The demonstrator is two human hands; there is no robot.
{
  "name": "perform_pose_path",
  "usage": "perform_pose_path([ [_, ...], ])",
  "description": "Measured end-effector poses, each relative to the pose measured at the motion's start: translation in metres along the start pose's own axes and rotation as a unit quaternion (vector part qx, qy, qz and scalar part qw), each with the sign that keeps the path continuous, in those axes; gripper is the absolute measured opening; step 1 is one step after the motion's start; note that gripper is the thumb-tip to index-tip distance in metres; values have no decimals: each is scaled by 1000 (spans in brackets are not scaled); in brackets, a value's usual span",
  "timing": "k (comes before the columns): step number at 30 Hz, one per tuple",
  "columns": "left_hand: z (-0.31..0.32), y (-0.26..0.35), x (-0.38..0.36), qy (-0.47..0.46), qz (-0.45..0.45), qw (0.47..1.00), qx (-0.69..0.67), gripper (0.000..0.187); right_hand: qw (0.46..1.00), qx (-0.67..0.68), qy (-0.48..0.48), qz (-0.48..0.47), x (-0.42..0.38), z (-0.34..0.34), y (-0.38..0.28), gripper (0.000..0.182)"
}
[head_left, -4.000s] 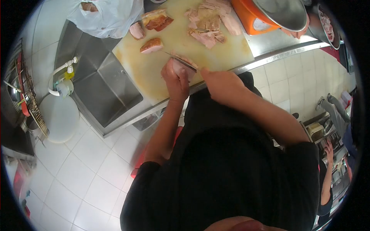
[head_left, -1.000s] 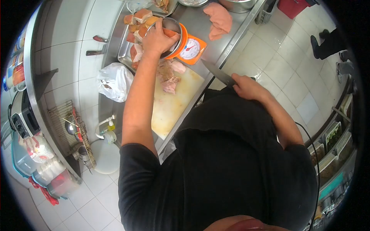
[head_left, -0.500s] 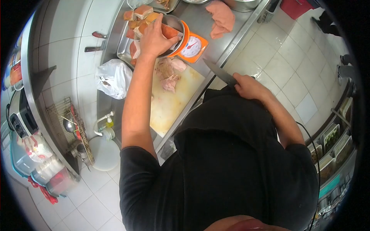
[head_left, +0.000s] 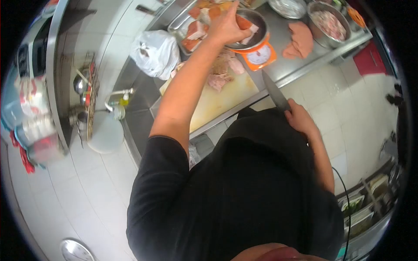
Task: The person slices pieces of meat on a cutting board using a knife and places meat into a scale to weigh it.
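Observation:
My left hand [head_left: 227, 28] reaches over a metal bowl [head_left: 261, 21], its thumb and fingers around a reddish-skinned piece of meat [head_left: 244, 22]. The bowl sits on an orange dial scale [head_left: 260, 58]. Left of it, a metal tray [head_left: 173, 26] holds several similar chunks, partly hidden by my hand. Near the counter edge, my right hand [head_left: 299, 116] grips a broad knife [head_left: 274, 92], blade pointing up and left. Pale meat pieces [head_left: 219, 81] lie on a white cutting board [head_left: 204, 114], below the scale.
A white plastic bag [head_left: 154, 53] stands left of the board. Right of the scale lie a pink cloth [head_left: 299, 41] and a pot of meat [head_left: 328, 25]. A faucet [head_left: 119, 93] is at the left. A red bin [head_left: 369, 60] stands beyond the counter.
The camera view has shifted, so the counter appears farther right and more of its far end shows. My left hand remains at the bowl, and my right hand still holds the knife.

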State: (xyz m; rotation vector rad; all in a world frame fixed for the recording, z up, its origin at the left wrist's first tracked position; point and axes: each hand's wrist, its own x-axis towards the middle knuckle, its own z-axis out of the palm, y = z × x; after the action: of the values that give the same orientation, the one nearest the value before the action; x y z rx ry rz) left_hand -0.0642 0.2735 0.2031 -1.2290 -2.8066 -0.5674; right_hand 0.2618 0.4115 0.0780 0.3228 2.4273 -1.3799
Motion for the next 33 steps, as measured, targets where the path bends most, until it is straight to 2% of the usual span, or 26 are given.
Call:
perform_pose_path([
  [1, -6, 0, -2, 33, -11, 998, -46, 97, 1000, 4, 1, -6, 2, 3, 2, 22],
  [2, 11, -33, 4, 111, 55, 991, -50, 103, 1000, 7, 3, -9, 4, 4, 2, 22],
  [6, -43, -40, -13, 122, -75, 962, -231, 105, 1000, 9, -8, -13, 4, 3, -14, 22],
  [9, -90, -64, -24, 83, -164, 981, -61, 103, 1000, -1, -9, 2, 5, 7, -25, 22],
  [12, -105, -118, -29, 43, -198, 979, 11, 102, 1000, 10, -13, -2, 4, 12, -27, 22],
  [15, -82, -213, -34, 87, -102, 984, 117, 103, 999, 21, -8, 22, -2, 17, -37, 23],
  [17, -73, -239, -33, 36, -108, 981, 154, 99, 999, 18, -3, 50, -6, 20, -43, 24],
  [19, -66, -249, -33, -23, -112, 973, 198, 97, 997, 13, -1, 75, -10, 25, -49, 24],
  [20, -56, -259, -30, -5, -60, 969, 239, 93, 998, 12, 11, 66, -11, 33, -39, 22],
  [23, -29, -269, -19, -20, -3, 962, 273, 92, 992, 11, -17, 125, -12, 33, -57, 19],
  [24, -18, -272, -16, -40, 0, 962, 272, 91, 994, 22, -1, 105, -13, 40, -50, 16],
  [26, 2, -277, -8, -77, 6, 960, 268, 90, 991, 29, -6, 127, -13, 45, -58, 16],
  [27, 5, -276, -7, -65, -3, 962, 267, 90, 990, 33, -9, 135, -9, 47, -63, 16],
  [29, 1, -276, -7, -42, -18, 963, 267, 88, 999, 16, 46, 17, 4, 62, -62, 14],
  [30, -5, -270, -10, -53, -30, 966, 253, 80, 997, 9, 76, -33, 0, 67, -63, 13],
  [31, 5, -271, -12, -34, -17, 972, 234, 79, 996, 60, 47, 43, -5, 68, -61, 13],
  [33, 9, -279, -13, 14, 0, 979, 204, 76, 970, 161, -7, 181, 9, 61, -108, 13],
])
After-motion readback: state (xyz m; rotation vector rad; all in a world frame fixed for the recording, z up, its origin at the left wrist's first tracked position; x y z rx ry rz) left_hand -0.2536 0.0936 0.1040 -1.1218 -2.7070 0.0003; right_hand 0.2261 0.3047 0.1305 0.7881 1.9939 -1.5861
